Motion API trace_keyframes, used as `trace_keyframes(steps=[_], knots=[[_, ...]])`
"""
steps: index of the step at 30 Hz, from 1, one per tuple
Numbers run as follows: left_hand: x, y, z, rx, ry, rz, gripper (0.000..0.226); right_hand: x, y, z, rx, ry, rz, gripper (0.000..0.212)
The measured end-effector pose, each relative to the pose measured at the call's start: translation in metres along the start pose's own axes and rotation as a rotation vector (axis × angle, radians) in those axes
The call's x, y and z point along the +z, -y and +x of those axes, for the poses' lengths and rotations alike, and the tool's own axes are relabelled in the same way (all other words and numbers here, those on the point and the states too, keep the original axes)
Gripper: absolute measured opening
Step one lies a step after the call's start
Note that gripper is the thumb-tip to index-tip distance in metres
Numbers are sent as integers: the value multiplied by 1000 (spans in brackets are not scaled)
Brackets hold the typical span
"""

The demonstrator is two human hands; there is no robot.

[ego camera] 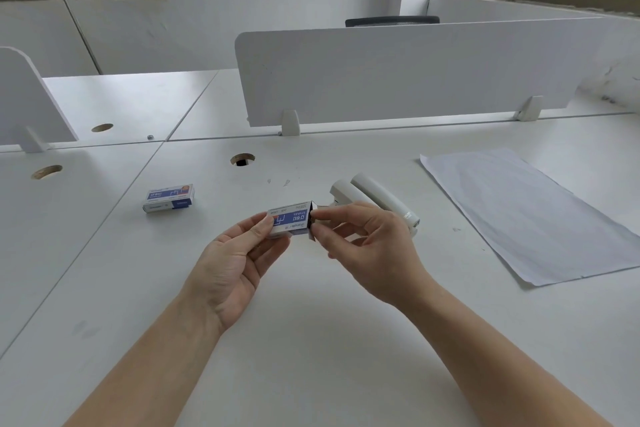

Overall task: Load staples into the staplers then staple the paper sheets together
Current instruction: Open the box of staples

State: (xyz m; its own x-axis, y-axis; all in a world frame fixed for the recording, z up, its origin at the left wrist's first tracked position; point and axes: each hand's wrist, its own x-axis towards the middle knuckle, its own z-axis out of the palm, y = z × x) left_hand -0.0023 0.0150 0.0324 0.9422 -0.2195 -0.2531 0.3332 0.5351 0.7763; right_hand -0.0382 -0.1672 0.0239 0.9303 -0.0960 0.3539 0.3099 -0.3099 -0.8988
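My left hand [235,263] holds a small blue-and-white staple box [289,220] above the desk. The fingertips of my right hand [367,246] pinch at the box's open right end, where its flap stands out. Just behind my right hand lie two white staplers [377,201] side by side, partly hidden by my fingers. A second staple box [169,198] of the same kind lies shut on the desk to the left. White paper sheets [530,215] lie flat on the right.
The white desk [311,340] has round cable holes [242,159] at the back. A low white divider panel [398,76] stands behind the work area, another at the far left. A dark chair back shows beyond the divider.
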Motion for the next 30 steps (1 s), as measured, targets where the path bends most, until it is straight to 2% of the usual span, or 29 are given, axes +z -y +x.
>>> trace_keyframes(steps=[6,12,16,19,21,24,27,30], knots=[[0,1,1,-63,13,-36,27,-2,-4,-1,-137,-36,-156,31],[-3,0,3,-41,13,18,27,-6,-4,1,-117,26,-192,37],[-5,-5,3,66,-1,227,23,-6,-12,5,43,125,-82,27],[-7,-9,3,151,-7,418,38,-2,-21,4,115,229,-161,33],[-8,-10,1,191,2,532,45,2,-22,2,75,265,-286,36],[-8,-10,-3,216,47,649,49,6,-20,0,-35,329,-449,29],[-7,-8,-3,226,101,697,48,5,-19,0,-52,344,-480,29],[-6,-9,-5,282,119,700,47,4,-18,0,-50,333,-496,43]])
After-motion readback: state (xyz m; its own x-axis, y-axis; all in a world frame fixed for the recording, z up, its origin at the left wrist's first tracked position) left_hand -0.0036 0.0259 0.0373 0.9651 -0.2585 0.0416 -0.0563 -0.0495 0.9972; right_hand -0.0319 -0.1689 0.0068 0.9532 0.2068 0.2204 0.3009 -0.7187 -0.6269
